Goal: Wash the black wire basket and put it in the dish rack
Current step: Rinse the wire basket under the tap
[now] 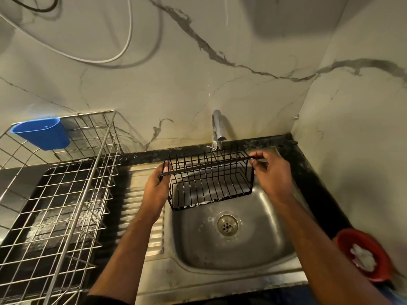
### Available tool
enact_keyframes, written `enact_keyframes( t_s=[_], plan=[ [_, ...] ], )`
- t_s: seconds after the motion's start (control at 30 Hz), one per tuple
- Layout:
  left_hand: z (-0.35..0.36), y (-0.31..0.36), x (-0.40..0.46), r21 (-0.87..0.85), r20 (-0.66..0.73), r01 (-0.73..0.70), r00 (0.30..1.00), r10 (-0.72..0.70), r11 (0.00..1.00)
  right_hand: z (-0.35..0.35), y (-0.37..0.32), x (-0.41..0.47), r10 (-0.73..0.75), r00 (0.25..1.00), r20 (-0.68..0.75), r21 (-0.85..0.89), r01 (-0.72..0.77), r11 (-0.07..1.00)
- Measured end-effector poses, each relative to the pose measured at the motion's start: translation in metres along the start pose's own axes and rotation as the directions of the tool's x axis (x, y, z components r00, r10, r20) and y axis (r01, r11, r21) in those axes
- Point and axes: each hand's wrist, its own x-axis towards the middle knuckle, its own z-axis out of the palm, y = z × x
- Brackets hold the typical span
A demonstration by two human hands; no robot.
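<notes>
The black wire basket (209,179) is held over the sink (253,245) under the tap (217,128), gripped at its ends by the left hand (157,183) and right hand (272,172).

**Sink-corner layout**

Wire basket (210,179) above sink (264,245), under tap (217,128) at desk (308,172) back edge. Left hand (157,188) at basket's left end, right hand (272,172) at its right. Dish rack (66,205) left of sink; cup (41,133) on rack's back-left rim. Bowl (363,254) at desk's right edge.

left grip (157,183) curled; right grip (272,172) pinching
</notes>
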Motion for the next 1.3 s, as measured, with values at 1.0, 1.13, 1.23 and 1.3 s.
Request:
enact_keyframes(
  t_s=[1.0, 1.13, 1.23, 1.3],
  plan=[
    [0.087, 0.062, -0.012, 0.682, 0.437, -0.582, 0.810, 0.391, 0.444, 0.019, -0.014, -0.002, 0.010, 0.909, 0.416, -0.193, 0.078, 0.978],
    [0.100, 0.068, 0.001, 0.723, 0.488, -0.615, 0.777, 0.397, 0.315, 0.022, -0.015, 0.005, 0.106, 0.902, 0.419, -0.086, -0.077, 0.993],
    [0.107, 0.063, 0.007, 0.761, 0.482, -0.606, 0.767, 0.424, 0.232, 0.030, -0.008, 0.009, 0.134, 0.875, 0.466, -0.102, -0.097, 0.990],
    [0.111, 0.058, 0.011, 0.772, 0.468, -0.591, 0.776, 0.423, 0.232, 0.036, -0.001, 0.011, 0.120, 0.827, 0.549, -0.133, -0.056, 0.990]
  ],
)
